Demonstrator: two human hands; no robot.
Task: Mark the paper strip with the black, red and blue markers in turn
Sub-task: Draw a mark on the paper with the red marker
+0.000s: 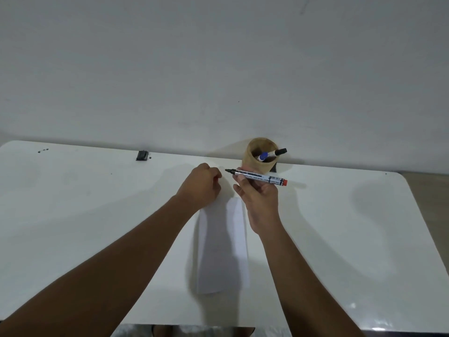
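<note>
A white paper strip (222, 246) lies lengthwise on the white table (97, 203), in front of me. My right hand (260, 198) holds the red marker (261, 177) level above the strip's far end, its dark uncapped tip pointing left and its red end to the right. My left hand (202, 186) is curled into a fist just left of the tip, resting at the strip's far left corner; I cannot see whether anything is inside it. The blue marker (263, 156) and the black marker (279, 152) stand in a tan cup (252, 164) behind my right hand.
The cup stands at the table's far edge against a white wall. A small black object (142, 155) lies at the far edge to the left, with a few dark specks (43, 150) near the far left corner. The table's rounded right edge (418, 215) borders the floor.
</note>
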